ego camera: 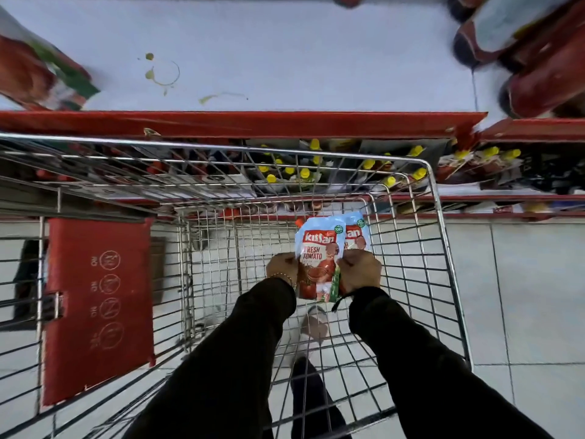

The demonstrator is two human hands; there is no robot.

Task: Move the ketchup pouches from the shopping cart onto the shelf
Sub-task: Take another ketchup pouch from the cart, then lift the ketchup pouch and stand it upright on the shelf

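Two light-blue and red ketchup pouches are inside the wire shopping cart (443,236). The front pouch (319,258) reads "Fresh Tomato"; the second pouch (356,232) lies partly hidden behind it to the right. My left hand (282,267) grips the front pouch's left edge. My right hand (361,270) is closed on the right side, where the two pouches overlap. Both arms reach down into the cart in dark sleeves. The white shelf (285,52) with a red front lip lies just beyond the cart.
Dark red bottles (519,58) lie on the shelf's right end and a red-green pack (41,74) on its left. Lower shelves hold yellow-capped bottles (304,172). The cart's red child-seat flap (98,308) is at left. A tiled floor shows through the cart.
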